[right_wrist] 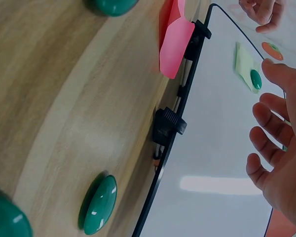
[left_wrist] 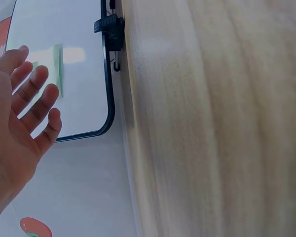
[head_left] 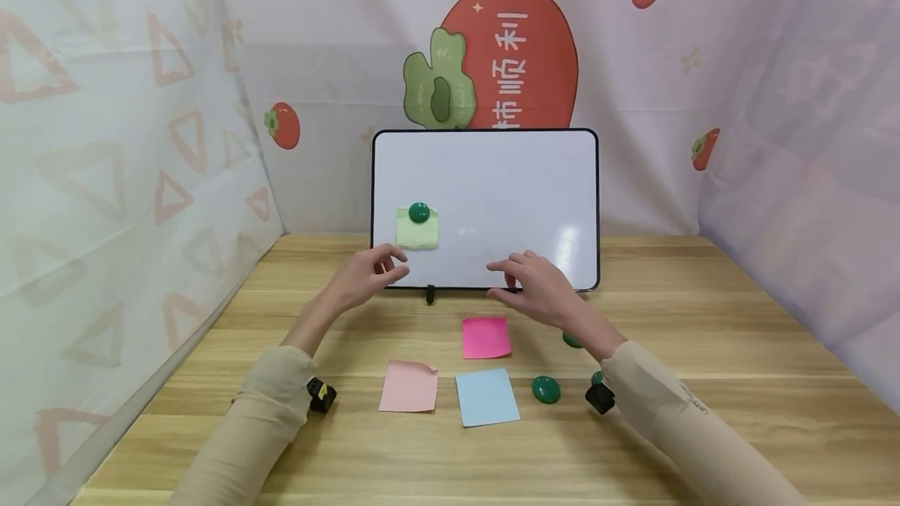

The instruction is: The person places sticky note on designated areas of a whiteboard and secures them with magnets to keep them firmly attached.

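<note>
A whiteboard (head_left: 492, 194) with a black frame stands upright at the back of the table. On its left part a pale green sticky note (head_left: 418, 236) hangs under a green round magnet (head_left: 419, 212). My left hand (head_left: 366, 276) hovers before the board's lower left corner, just below that note, fingers loosely bent around nothing. Before the lower right of the board, my right hand (head_left: 537, 287) is likewise raised, its fingers relaxed and holding nothing. Below it on the table lies a bright pink sticky note (head_left: 487, 338); nearer are a light pink note (head_left: 409, 386) and a light blue note (head_left: 487, 397).
Several green magnets lie on the table to the right, one (head_left: 546, 390) beside the blue note and another (right_wrist: 100, 204) near the board's foot. Black clips (right_wrist: 167, 126) grip the board's lower edge. Printed curtains (head_left: 316, 45) close off the back and sides.
</note>
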A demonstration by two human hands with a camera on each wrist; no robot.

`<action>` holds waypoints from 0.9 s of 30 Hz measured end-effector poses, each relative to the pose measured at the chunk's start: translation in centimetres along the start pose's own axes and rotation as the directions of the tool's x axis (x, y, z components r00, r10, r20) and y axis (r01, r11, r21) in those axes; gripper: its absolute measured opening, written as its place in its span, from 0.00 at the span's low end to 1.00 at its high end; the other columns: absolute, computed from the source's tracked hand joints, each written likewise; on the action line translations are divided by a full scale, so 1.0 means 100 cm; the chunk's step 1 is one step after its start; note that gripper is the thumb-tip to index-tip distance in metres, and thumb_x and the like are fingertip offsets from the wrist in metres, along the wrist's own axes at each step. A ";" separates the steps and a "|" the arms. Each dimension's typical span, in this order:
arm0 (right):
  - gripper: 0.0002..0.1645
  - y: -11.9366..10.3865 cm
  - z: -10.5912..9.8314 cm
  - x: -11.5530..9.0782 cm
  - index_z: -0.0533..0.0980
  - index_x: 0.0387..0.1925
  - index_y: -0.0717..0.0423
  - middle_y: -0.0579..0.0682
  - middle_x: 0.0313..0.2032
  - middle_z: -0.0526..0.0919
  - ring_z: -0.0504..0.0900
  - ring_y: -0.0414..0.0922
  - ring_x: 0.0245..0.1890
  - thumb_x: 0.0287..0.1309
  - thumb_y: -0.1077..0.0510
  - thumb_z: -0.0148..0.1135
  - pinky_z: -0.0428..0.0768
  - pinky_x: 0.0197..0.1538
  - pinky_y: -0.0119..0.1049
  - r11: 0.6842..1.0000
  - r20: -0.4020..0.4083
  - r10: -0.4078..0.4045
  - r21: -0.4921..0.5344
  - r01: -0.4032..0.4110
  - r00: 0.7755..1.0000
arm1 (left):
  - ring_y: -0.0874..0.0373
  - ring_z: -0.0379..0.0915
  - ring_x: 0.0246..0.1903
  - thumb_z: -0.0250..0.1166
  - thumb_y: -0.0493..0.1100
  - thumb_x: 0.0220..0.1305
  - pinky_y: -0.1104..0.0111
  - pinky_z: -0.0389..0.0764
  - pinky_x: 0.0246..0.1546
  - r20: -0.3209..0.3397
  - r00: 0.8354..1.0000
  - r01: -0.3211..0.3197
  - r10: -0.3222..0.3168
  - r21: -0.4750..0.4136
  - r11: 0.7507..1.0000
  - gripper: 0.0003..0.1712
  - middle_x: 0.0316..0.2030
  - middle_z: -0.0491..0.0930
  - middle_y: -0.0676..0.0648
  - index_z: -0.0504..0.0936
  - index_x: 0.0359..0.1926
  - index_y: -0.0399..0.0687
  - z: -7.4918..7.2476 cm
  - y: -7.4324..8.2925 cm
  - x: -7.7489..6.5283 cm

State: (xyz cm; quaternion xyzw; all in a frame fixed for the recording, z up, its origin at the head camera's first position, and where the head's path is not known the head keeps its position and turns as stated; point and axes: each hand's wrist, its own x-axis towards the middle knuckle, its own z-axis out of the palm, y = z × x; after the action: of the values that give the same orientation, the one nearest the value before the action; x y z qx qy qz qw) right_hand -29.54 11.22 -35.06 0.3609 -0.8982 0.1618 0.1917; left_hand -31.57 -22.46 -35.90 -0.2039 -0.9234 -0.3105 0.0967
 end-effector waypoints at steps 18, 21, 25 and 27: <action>0.26 0.002 -0.007 -0.040 0.81 0.55 0.50 0.42 0.28 0.75 0.68 0.39 0.31 0.58 0.44 0.70 0.67 0.33 0.31 0.996 0.121 0.075 0.035 -0.079 0.990 | 0.57 0.74 0.30 0.63 0.55 0.68 0.65 0.74 0.32 0.082 0.997 0.001 0.000 -0.005 1.000 0.14 0.29 0.80 0.53 0.82 0.48 0.55 0.002 0.003 -0.016; 0.27 0.002 -0.007 -0.046 0.80 0.56 0.51 0.42 0.28 0.74 0.66 0.38 0.30 0.58 0.43 0.70 0.65 0.32 0.30 0.997 0.134 0.073 0.030 -0.078 0.988 | 0.58 0.75 0.29 0.64 0.55 0.68 0.65 0.75 0.31 0.093 0.996 -0.009 0.010 -0.018 1.000 0.12 0.29 0.80 0.54 0.83 0.46 0.57 0.002 0.004 -0.018; 0.27 0.002 -0.008 -0.053 0.80 0.55 0.52 0.45 0.27 0.75 0.65 0.38 0.29 0.58 0.44 0.70 0.64 0.32 0.30 0.998 0.120 0.050 0.027 -0.053 0.992 | 0.58 0.76 0.29 0.64 0.54 0.68 0.66 0.75 0.31 0.103 0.994 -0.018 0.021 -0.025 1.000 0.11 0.29 0.80 0.55 0.83 0.45 0.57 0.001 0.005 -0.021; 0.26 0.002 -0.009 -0.056 0.81 0.55 0.51 0.45 0.27 0.75 0.65 0.37 0.29 0.57 0.45 0.71 0.65 0.32 0.30 0.999 0.113 0.043 0.028 -0.047 0.993 | 0.59 0.75 0.29 0.63 0.54 0.69 0.66 0.75 0.31 0.115 0.993 -0.024 0.027 -0.024 0.999 0.11 0.29 0.80 0.55 0.83 0.45 0.56 0.001 0.005 -0.022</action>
State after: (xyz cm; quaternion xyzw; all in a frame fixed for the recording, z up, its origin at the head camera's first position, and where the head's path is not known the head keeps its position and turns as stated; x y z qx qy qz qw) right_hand -25.73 14.98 -36.89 0.3519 -0.9129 0.1594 0.1318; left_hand -29.35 -22.76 -36.35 -0.2343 -0.9213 -0.3071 0.0449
